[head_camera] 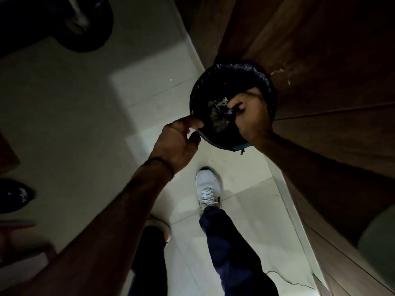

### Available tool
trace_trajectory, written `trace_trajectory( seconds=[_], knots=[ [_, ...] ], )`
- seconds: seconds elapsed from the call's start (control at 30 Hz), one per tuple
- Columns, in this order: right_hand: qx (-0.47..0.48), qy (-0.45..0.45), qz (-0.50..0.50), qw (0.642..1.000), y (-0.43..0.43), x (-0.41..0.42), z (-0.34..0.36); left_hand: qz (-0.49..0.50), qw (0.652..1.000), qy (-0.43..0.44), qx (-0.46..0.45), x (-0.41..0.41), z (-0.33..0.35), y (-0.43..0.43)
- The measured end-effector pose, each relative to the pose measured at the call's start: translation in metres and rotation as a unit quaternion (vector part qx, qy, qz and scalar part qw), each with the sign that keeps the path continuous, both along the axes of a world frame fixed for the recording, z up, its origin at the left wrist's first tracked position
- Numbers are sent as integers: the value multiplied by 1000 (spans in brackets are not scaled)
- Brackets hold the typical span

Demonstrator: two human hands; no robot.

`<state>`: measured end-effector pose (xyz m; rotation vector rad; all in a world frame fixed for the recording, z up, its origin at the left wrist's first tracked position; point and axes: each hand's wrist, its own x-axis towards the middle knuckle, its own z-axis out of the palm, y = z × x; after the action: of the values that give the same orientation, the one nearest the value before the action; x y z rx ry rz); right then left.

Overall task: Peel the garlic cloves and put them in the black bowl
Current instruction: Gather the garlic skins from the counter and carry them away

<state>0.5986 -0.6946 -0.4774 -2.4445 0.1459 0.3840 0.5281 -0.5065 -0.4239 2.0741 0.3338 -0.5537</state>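
A round black-lined bin point(215, 86) stands on the floor against the wooden cabinet. Pale, dry scraps that look like garlic peel point(218, 113) lie inside it. My left hand point(177, 142) pinches the bin's near-left rim between thumb and fingers. Over the bin's right side, my right hand point(250, 116) curls around a small dark object point(232, 111) that is too dim to identify. The light is very low. I see no garlic cloves.
Dark wooden cabinet fronts point(320, 60) fill the right side. My white shoe point(208, 189) and dark trouser legs stand on pale floor tiles point(85, 114). A dark round object point(15, 195) sits at the far left, and a thin cable point(288, 280) lies on the floor.
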Motion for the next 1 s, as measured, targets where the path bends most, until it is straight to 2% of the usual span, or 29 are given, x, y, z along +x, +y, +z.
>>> trace_trajectory(
  seconds=[0.23, 0.4, 0.57, 0.73, 0.83, 1.0],
  knots=[
    [133, 55, 30, 989, 78, -41, 111, 56, 998, 4, -28, -34, 106, 72],
    [220, 87, 122, 964, 161, -88, 227, 116, 992, -35, 36, -98, 226, 140],
    [275, 104, 253, 922, 256, -148, 364, 257, 961, -79, 61, -196, 346, 199],
    [309, 83, 405, 857, 351, -216, 467, 394, 905, -145, 72, -304, 435, 247],
    [330, 65, 465, 819, 415, -260, 507, 493, 842, -197, 96, -372, 474, 281],
    [326, 78, 540, 772, 503, -324, 541, 611, 749, -224, 126, -450, 495, 330]
  ],
)
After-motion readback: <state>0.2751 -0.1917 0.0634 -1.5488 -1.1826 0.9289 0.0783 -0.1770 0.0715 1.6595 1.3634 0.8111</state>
